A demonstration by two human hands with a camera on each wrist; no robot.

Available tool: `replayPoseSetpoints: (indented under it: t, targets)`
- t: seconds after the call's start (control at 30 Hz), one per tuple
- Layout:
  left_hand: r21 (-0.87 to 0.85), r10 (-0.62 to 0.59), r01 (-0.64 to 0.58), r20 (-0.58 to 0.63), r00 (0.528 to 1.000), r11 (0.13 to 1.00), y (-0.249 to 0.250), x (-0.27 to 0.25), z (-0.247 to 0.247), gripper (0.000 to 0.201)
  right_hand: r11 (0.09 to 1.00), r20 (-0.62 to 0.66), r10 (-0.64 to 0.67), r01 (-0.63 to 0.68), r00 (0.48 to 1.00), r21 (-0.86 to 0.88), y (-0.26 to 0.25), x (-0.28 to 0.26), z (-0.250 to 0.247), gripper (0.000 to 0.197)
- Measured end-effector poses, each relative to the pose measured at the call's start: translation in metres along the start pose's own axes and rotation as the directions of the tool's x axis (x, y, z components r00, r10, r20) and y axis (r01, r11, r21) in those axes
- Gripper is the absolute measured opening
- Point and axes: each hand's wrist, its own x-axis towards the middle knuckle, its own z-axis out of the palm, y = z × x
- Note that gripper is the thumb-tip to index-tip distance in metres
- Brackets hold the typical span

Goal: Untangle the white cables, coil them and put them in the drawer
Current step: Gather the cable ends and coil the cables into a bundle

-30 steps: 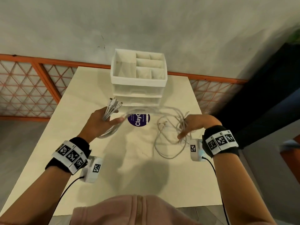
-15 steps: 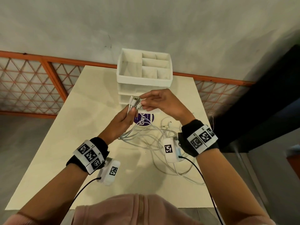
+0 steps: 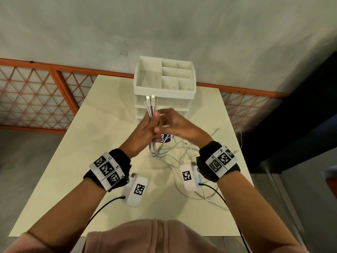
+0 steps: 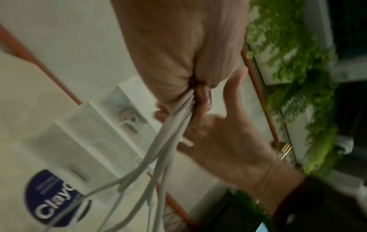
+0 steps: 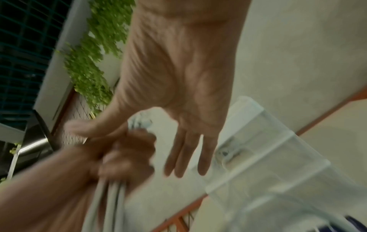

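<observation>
A bundle of white cables [image 3: 150, 106] stands upright in my left hand [image 3: 144, 128], whose fist grips it just below the plug ends. The rest of the cables [image 3: 182, 154] trail down in a loose tangle on the table. My right hand [image 3: 176, 123] touches the left fist, with its fingers straight in the right wrist view [image 5: 178, 78] and its thumb over the left hand [image 5: 127, 157]. In the left wrist view the cables [image 4: 168, 133] hang from my left hand [image 4: 178, 47], and the right hand [image 4: 228, 133] shows an open palm. The white drawer unit [image 3: 164, 92] stands just beyond, its drawers closed.
The cream table [image 3: 91, 143] has a purple round sticker [image 3: 165, 138] under the cables. An orange lattice railing [image 3: 36, 99] and a grey wall lie behind the table. A dark panel [image 3: 300, 125] stands to the right.
My right hand left the tangle on the right, came to the plug ends, then dropped beside the left fist. The left hand lifted the bundle up in front of the drawers.
</observation>
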Motion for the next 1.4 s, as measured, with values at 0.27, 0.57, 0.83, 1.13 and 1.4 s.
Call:
replayPoseSetpoints:
  t: [0.27, 0.57, 0.83, 1.13, 1.4]
  targets:
    - [0.05, 0.079, -0.07, -0.205, 0.976, 0.996, 0.003, 0.019, -0.032, 0.033, 0.946, 0.09, -0.051, 0.077, 0.995, -0.314, 0.014, -0.006, 0.015, 0.022]
    - [-0.149, -0.509, 0.49, -0.36, 0.782, 0.859, -0.034, 0.025, -0.039, 0.059, 0.865, -0.031, -0.102, 0.073, 0.994, -0.497, -0.009, -0.001, 0.007, 0.044]
    - [0.252, -0.159, 0.184, -0.115, 0.981, 0.95, -0.005, 0.002, -0.018, 0.069, 0.907, -0.061, -0.053, 0.023, 0.997, -0.42, -0.024, 0.006, -0.011, 0.045]
    - [-0.088, -0.076, 0.073, -0.035, 0.996, 0.993, 0.02, 0.002, -0.024, 0.046, 0.993, -0.039, -0.003, -0.002, 0.999, -0.118, 0.0, -0.002, -0.034, 0.058]
    - [0.1, -0.045, 0.05, -0.052, 0.998, 0.994, -0.003, 0.002, -0.024, 0.036, 0.951, -0.223, 0.055, 0.017, 0.973, 0.308, 0.02, 0.015, 0.0, 0.046]
